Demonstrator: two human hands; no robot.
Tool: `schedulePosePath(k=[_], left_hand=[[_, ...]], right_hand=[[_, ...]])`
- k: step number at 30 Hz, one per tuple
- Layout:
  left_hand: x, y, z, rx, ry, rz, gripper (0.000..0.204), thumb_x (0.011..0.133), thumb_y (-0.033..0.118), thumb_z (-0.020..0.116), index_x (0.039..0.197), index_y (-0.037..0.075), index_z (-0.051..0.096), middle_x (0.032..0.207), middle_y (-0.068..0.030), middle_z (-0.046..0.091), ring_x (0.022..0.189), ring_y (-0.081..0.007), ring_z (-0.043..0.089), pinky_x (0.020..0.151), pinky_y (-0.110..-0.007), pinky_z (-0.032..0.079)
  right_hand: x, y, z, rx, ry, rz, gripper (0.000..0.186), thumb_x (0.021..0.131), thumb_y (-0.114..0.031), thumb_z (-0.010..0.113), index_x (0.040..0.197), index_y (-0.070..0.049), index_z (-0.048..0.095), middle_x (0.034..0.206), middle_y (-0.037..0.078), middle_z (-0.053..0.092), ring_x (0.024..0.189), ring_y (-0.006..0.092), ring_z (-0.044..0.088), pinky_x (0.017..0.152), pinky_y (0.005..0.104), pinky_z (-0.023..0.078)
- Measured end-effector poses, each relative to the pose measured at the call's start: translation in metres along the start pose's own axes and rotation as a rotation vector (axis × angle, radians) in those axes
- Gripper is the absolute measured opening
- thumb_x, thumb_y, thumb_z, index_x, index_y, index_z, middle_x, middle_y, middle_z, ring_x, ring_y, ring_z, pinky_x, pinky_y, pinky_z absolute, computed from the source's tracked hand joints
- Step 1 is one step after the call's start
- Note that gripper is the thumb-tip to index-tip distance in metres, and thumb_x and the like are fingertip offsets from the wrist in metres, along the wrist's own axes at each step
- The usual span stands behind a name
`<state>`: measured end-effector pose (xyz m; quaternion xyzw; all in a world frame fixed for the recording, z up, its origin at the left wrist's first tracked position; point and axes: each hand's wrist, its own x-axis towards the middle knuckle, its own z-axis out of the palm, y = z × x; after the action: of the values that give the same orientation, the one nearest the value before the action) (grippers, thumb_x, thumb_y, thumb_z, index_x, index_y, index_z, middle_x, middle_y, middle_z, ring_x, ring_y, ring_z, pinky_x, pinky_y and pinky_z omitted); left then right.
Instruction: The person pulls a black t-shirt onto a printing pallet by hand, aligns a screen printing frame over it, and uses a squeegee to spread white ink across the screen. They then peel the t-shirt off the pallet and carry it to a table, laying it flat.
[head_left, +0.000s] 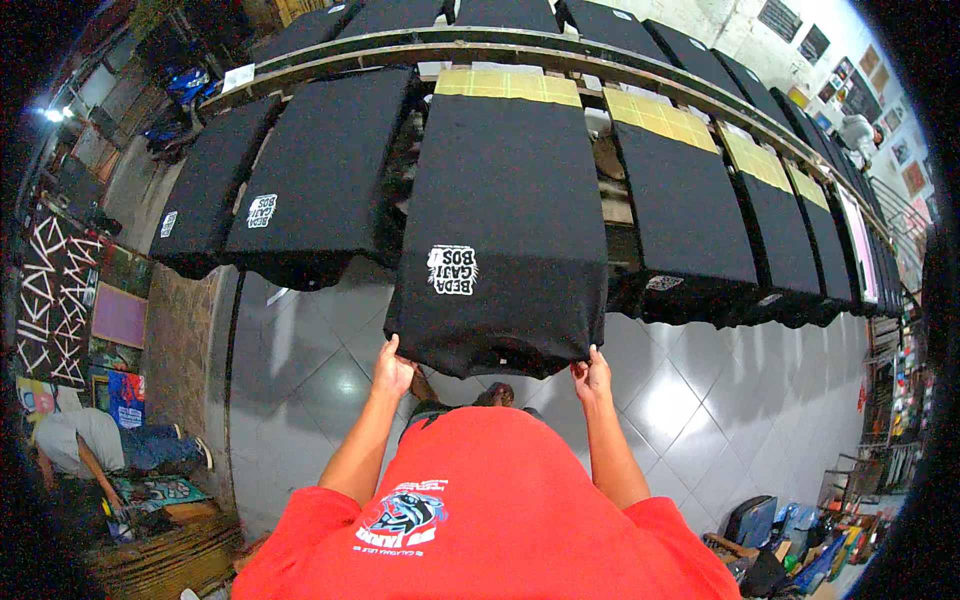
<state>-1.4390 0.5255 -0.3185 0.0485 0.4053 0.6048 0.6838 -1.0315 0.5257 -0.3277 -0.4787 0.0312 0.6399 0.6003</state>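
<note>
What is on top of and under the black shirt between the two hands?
The black shirt bears a white print near the edge held by the left hand and right hand. A yellow strip shows at its far end. Whatever supports it underneath is covered and cannot be seen.

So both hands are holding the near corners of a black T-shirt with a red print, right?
Not red: the head view shows that the print is white. The left hand and right hand do hold the black T-shirt by its near corners.
</note>
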Motion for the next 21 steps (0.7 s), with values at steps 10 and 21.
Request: schedulePosePath(k=[10, 21], left_hand=[[0.011, -0.009, -0.019, 0.067, 0.106, -0.008, 0.025, 0.092, 0.029, 0.051, 0.111, 0.013, 0.052, 0.103, -0.0046, 0.059, 0.098, -0.0219, 0.055, 0.085, -0.042, 0.042], [0.003, 0.031, -0.125, 0.594, 0.432, -0.207, 0.06, 0.087, 0.042, 0.057, 0.13, 0.009, 0.033, 0.107, -0.0097, 0.052, 0.086, -0.0209, 0.058, 0.073, -0.034, 0.045]], right_hand=[[0.014, 0.01, -0.005, -0.18, 0.199, 0.013, 0.016, 0.091, -0.024, 0.053, 0.086, -0.01, 0.049, 0.071, 0.002, 0.053, 0.046, 0.0096, 0.043, 0.051, 0.0263, 0.044], [0.032, 0.094, 0.029, -0.593, 0.159, 0.072, 0.029, 0.088, -0.029, 0.056, 0.108, -0.008, 0.053, 0.105, 0.006, 0.057, 0.08, 0.0163, 0.056, 0.066, 0.0296, 0.045]])
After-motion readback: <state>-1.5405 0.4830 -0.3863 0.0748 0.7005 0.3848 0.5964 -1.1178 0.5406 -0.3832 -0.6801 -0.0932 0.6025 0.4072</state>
